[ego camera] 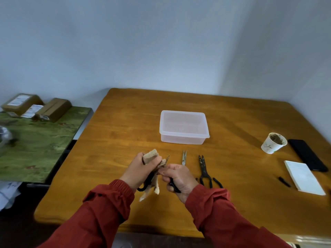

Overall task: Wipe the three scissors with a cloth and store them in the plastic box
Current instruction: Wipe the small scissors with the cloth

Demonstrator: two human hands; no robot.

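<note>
Between the hands: black-handled scissors [150, 178], tip poking past the cloth [151, 156].
Left hand [143, 169]: squeezes the cloth round a blade.
Right hand [179, 178]: grips one black handle.
Risk: the cloth could slip and the sharp tip could poke a finger.
Count: three scissors, with silver snips [184, 157] and black shears [206, 171] lying right of the grip; one plastic box [184, 127] beyond.

The table [125, 122] is honey-brown with wood grain. The box [182, 140] is cloudy translucent white. Nearer than the box, the cloth [150, 155] is beige, the sleeves [107, 203] rust-red, the small scissors [184, 156] silver, the large scissors [204, 169] black. Left of the box, the side table [35, 140] is mottled green.
</note>
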